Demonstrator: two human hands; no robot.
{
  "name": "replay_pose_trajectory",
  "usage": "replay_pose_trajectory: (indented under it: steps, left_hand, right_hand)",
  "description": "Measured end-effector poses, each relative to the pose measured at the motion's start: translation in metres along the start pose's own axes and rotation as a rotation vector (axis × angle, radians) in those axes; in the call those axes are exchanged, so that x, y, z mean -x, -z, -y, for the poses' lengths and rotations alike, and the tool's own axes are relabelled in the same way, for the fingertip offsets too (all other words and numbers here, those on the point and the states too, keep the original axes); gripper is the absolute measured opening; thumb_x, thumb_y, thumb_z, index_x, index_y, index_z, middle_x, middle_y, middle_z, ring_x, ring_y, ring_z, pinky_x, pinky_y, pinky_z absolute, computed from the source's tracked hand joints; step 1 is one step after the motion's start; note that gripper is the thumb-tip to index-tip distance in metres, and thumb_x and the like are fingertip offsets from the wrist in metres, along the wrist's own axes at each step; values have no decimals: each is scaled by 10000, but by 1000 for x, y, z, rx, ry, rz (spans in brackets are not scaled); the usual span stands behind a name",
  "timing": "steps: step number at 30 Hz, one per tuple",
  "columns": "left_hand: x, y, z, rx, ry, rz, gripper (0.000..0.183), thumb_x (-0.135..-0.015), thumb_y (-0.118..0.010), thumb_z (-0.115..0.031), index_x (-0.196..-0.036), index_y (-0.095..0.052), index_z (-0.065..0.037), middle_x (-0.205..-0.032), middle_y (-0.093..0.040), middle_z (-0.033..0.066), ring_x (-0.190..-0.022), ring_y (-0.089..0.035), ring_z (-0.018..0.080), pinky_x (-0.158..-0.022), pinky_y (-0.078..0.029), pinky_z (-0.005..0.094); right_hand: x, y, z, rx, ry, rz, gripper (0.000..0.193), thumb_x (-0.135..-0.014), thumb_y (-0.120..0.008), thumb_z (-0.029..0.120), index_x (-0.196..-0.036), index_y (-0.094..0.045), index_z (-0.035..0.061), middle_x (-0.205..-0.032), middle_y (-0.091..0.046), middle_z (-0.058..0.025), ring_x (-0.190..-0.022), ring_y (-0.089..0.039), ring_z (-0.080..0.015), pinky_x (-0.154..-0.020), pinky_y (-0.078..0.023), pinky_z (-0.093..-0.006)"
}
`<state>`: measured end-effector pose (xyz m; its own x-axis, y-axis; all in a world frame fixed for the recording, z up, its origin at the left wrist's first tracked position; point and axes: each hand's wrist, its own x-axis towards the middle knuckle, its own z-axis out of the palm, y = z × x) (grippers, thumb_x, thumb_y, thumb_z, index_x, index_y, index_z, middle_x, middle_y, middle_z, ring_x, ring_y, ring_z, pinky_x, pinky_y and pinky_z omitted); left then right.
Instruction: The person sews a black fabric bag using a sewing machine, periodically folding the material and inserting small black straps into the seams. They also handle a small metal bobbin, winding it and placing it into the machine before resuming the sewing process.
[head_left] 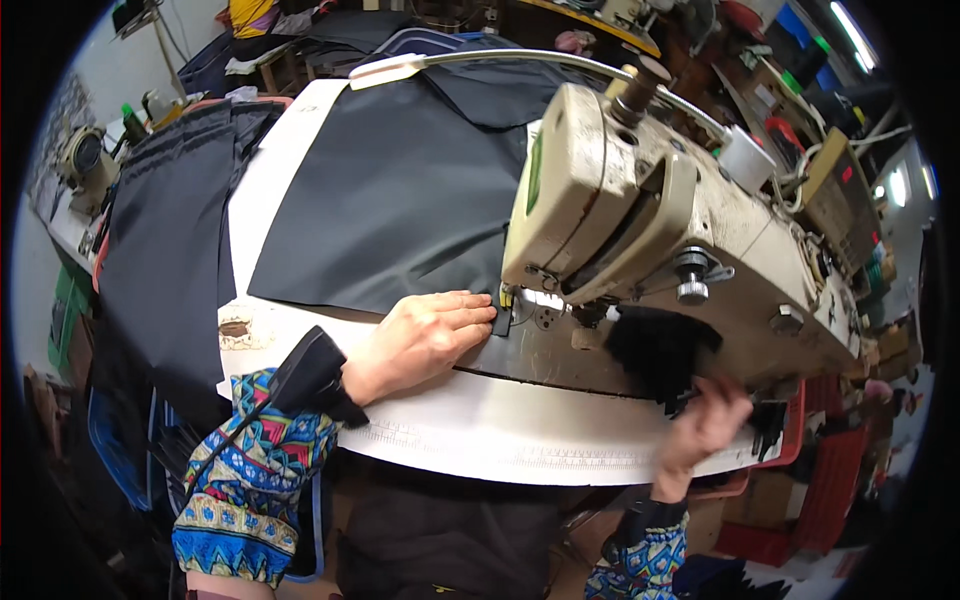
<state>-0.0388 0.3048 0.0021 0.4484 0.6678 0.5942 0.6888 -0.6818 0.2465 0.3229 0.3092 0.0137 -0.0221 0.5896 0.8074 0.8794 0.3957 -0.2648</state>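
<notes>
My left hand [425, 335] lies with fingers stretched flat at the near edge of a large dark fabric panel [380, 190], fingertips close to the needle area of a cream sewing machine [600, 200]. Just past those fingertips, a small black strip [502, 318] lies on the metal plate, beside the presser foot. My right hand [708, 425] is smeared by motion over the right part of the white table. Next to its fingers is a bunched black fabric piece [660, 345], also blurred; whether the hand grips it does not show.
A folded stack of dark fabric [170, 220] hangs over the table's left side. The white tabletop [470, 425] carries a printed ruler along its front edge. A flexible-neck lamp [385, 70] arches behind the machine. Red crates [840, 480] stand at the right.
</notes>
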Motion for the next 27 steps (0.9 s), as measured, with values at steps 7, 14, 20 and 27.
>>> replay_pose_trajectory:
  steps: [7, 14, 20, 27]
  left_hand:
    - [-10, -7, 33, 42, -6, -45, 123, -805, -698, -4, -923, -724, 16, -1046, -742, 124, -1016, -710, 265, -831, -597, 355]
    - [-17, -14, 39, 55, -34, -28, 159, -800, -696, -19, -956, -721, 0, -1058, -735, 106, -985, -708, 264, -817, -592, 349]
    - [-27, 2, 28, 22, 114, -4, 243, -790, -647, -7, -1031, -676, -2, -1051, -705, 141, -1044, -674, 310, -879, -565, 388]
    - [-29, -19, 31, -68, 357, 127, 438, -823, -644, -79, -1259, -612, -50, -1374, -548, 159, -1382, -399, 425, -1115, -318, 657]
  right_hand:
    - [28, 37, -101, 450, 4, 9, 398, -827, -514, -114, -1174, -687, -20, -1145, -679, -178, -1033, -623, -363, -928, -469, -449]
    - [21, 45, -82, 352, -47, 74, 335, -888, -526, -82, -1168, -698, -19, -1128, -709, -192, -1007, -669, -353, -894, -513, -410]
    - [4, 50, -64, 260, -18, -28, 354, -811, -508, -140, -1094, -696, -42, -1122, -690, -202, -1066, -653, -380, -926, -506, -429]
    - [9, 32, 9, 43, 167, 122, 367, -685, -596, -139, -1013, -723, -37, -1041, -718, -158, -975, -678, -328, -865, -544, -410]
